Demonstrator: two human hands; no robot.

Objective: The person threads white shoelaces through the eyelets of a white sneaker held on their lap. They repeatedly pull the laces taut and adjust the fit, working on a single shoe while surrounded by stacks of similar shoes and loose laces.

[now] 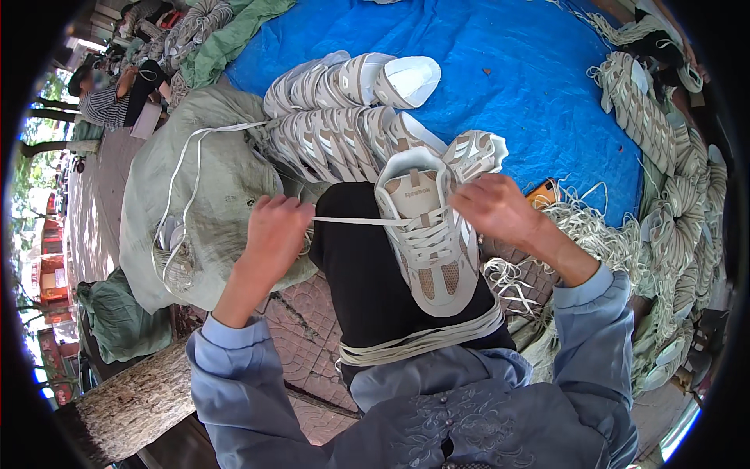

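Cream-and-tan sneaker (428, 234) on the knee, white lace (351, 221) pinched taut by closed left hand (275, 228), right hand (494, 207) seemingly gripping its collar.

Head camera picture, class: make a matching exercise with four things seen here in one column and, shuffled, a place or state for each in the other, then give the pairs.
1. sneaker
2. lace
3. tarpaulin
4. bundle of laces

A. spread on the ground, blue
B. resting on the dark trouser leg
C. draped across the thigh
D. pulled taut sideways by the left hand

Pairs: 1-B, 2-D, 3-A, 4-C. The right hand is at the shoe's collar.
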